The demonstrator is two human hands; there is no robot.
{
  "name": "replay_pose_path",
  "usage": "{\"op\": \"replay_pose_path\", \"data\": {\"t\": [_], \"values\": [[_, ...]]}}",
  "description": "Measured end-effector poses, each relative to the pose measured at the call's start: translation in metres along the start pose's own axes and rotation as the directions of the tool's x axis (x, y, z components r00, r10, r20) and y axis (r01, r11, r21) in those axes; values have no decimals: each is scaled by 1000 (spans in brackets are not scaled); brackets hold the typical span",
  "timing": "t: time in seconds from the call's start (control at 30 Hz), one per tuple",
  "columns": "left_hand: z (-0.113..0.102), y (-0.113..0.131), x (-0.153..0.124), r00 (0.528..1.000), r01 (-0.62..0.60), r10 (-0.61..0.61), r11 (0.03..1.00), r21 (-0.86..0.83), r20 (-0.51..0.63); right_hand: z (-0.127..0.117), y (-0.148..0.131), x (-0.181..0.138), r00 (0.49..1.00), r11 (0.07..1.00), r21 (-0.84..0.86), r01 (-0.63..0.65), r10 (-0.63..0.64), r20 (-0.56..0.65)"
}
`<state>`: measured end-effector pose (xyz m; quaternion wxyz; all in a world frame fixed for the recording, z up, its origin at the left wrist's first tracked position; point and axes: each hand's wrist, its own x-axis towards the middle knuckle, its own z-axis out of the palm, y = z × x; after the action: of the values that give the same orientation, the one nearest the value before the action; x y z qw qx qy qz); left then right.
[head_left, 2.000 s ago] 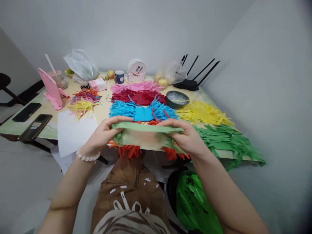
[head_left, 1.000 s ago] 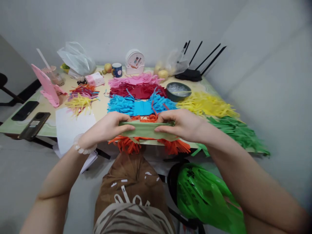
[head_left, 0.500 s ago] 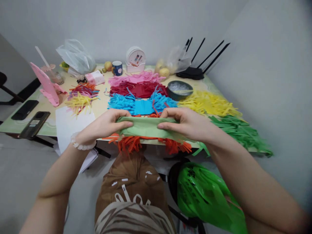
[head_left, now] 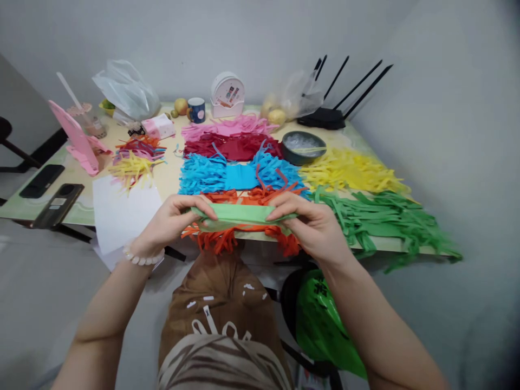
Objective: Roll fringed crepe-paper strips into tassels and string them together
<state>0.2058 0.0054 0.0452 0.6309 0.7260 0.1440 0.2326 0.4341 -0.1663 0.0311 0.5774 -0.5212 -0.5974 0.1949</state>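
My left hand pinches the left end of a light green folded sheet. At its right end, my right hand grips it between thumb and fingers. The sheet, paper or cloth, stretches flat between both hands above the table's front edge. Below and behind it lies an orange fringed piece, partly hidden, its strips hanging over the edge. Farther back are a blue fringed piece, a dark red one and a pink one.
Yellow and green fringed pieces lie on the right. A bowl, mug and router stand behind. On the left are mixed strips, white paper, phones and a pink stand. A green bag sits below.
The light green sheet has tilted and looks narrower now. My right hand and forearm have shifted, uncovering more of the green fringed piece. Both hands still hold the sheet.
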Motion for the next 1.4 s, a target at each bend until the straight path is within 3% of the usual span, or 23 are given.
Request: {"op": "replay_pose_path", "data": {"t": [0.13, 0.23, 0.37, 0.47, 0.6, 0.7, 0.87, 0.97, 1.1, 1.23, 1.4], "values": [[0, 0, -1, 999, -37, 37, 998, 45, -9, -2, -4, 3, 998, 994, -95, 54, -51, 29], [1, -1, -1, 999, -52, 53, 996, 72, -14, -3, -2, 3, 998, 995, -73, 64, -61, 31], [5, 1, -2, 996, -11, 18, 996, 87, -82, 0, 4, 2, 997, 998, 19, -61, 61, -39], [11, 6, -3, 993, 21, -4, 990, 138, -119, -1, 1, 4, 985, 987, -22, -159, 156, -79], [14, 11, -4, 993, 64, -42, 974, 216, -107, -6, -9, 12, 979, 963, -184, -197, 204, 19], [13, 13, -2, 999, 42, -34, 926, 375, -27, -8, -15, 18, 966, 936, -273, -222, 249, 67], [15, 19, 6, 1000, 9, -8, 845, 535, -5, -11, -24, 24, 956, 931, -293, -217, 264, 131], [19, 18, 8, 999, 47, -44, 910, 413, -17, -12, -28, 24, 957, 939, -254, -230, 265, 114], [20, 9, 4, 995, 84, -78, 989, 122, -57, -9, -24, 15, 974, 966, -133, -222, 226, 14], [19, 1, -1, 991, 130, -131, 978, -165, 2, -6, -9, 2, 981, 980, 44, -196, 196, -6], [17, -2, -5, 998, 65, -67, 992, -110, -13, -3, 6, -3, 988, 978, 137, -155, 153, 22]]}}
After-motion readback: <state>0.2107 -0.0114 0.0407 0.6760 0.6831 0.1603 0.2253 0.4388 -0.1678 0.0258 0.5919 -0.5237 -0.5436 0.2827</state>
